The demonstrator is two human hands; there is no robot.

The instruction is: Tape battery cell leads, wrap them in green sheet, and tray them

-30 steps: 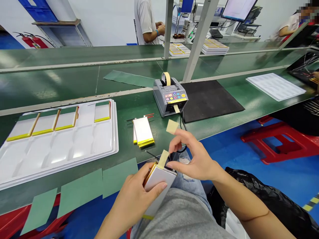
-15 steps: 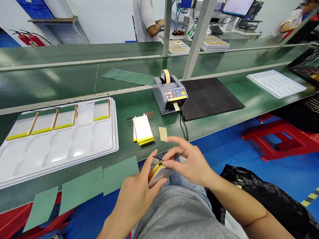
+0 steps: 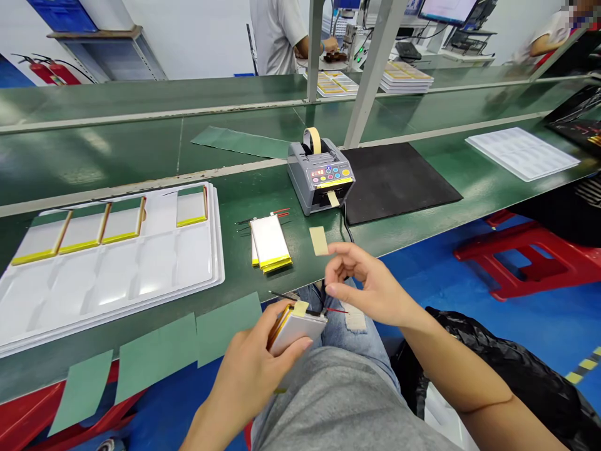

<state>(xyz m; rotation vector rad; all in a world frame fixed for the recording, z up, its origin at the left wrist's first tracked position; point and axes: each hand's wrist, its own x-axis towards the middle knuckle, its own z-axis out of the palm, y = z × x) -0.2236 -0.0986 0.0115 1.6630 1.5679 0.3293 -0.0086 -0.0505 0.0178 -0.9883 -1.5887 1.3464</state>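
Observation:
My left hand (image 3: 256, 351) grips a white battery pouch (image 3: 297, 331) with yellow edges above my lap; a piece of cream tape (image 3: 301, 307) sits on its top edge, and black and red wires stick out there. Just right of the pouch, my right hand (image 3: 369, 285) is raised with fingers curled, and a tape piece (image 3: 318, 241) hangs at its index fingertip. On the bench beyond lie stacked pouches (image 3: 271, 243) with wires. The tape dispenser (image 3: 320, 175) has a short strip (image 3: 333, 198) out of its front slot.
White trays (image 3: 154, 263) with several pouches lie on the left. Green sheets (image 3: 157, 357) overhang the bench's near edge. A black mat (image 3: 399, 181) is right of the dispenser. A red stool (image 3: 530, 257) and black bag (image 3: 498, 369) are at the right. A person (image 3: 277, 37) works across the bench.
My right hand has moved off the pouch, up and to the right, carrying its tape piece. Tape on the pouch's top edge and a red wire now show. My left hand has tilted the pouch slightly.

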